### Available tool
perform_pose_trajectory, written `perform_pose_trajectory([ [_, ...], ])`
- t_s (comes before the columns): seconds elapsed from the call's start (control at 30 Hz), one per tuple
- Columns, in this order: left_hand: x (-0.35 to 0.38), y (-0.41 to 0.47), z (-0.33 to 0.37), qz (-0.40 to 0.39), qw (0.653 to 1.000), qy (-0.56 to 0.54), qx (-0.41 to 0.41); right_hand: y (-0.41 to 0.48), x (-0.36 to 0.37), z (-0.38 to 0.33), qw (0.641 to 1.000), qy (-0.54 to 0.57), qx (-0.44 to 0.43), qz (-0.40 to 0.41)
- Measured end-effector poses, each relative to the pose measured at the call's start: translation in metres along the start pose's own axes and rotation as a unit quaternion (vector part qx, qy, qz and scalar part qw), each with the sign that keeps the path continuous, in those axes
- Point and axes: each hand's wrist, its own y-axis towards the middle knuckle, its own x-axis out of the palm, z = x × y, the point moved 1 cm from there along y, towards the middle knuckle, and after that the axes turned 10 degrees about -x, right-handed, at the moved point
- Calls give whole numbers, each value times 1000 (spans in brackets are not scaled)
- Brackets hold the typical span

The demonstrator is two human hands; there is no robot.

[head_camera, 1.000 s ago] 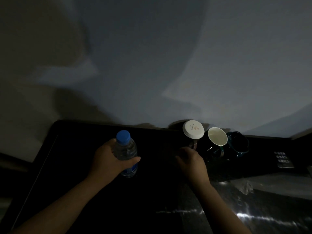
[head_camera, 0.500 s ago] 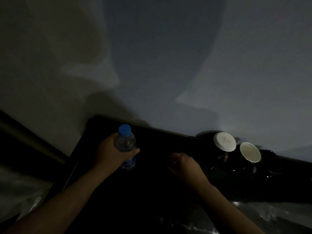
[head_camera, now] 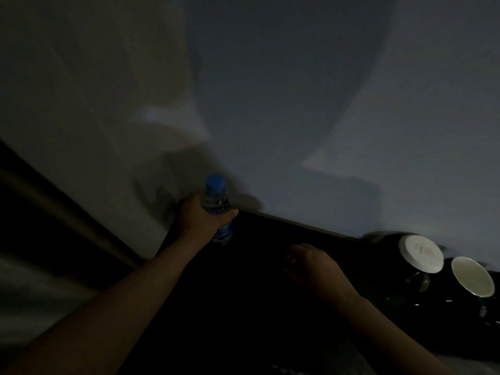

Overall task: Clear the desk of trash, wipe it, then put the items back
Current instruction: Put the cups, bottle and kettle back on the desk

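Note:
The room is very dim. My left hand (head_camera: 201, 216) grips a clear water bottle (head_camera: 216, 196) with a blue cap and blue label, upright at the far left corner of the black desk (head_camera: 270, 231), close to the wall. My right hand (head_camera: 313, 266) hovers over the middle of the desk with its fingers loosely curled; nothing shows in it. Whether the bottle's base touches the desk is hidden by the dark.
At the back right stand a dark jar with a white lid (head_camera: 420, 253) and a mug with a white inside (head_camera: 472, 276). A pale wall (head_camera: 270, 104) rises right behind the desk. Left of the desk lies a dark gap and a long rail (head_camera: 67, 212).
My left hand has carried the bottle leftward and back toward the desk's far corner. My right hand has drawn away from the white-lidded jar. The view has swung left.

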Motion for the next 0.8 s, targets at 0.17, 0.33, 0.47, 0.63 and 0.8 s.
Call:
perform_pose_trajectory([
  [0.17, 6, 21, 8, 16, 1000, -4, 22, 10, 7, -4, 1000, -6, -3, -25],
  [0.33, 12, 31, 16, 8, 999, -24, 21, 17, 5, -1, 1000, -1, 3, -17],
  [0.47, 15, 35, 14, 8, 1000, -27, 11, 17, 5, 0, 1000, 1, 8, -20],
  [0.63, 16, 39, 13, 0, 999, -33, 2, 14, 6, 5, 1000, 5, 20, -16],
  [0.8, 16, 35, 18, -1, 1000, -27, 11, 12, 4, 8, 1000, 3, 20, -14],
])
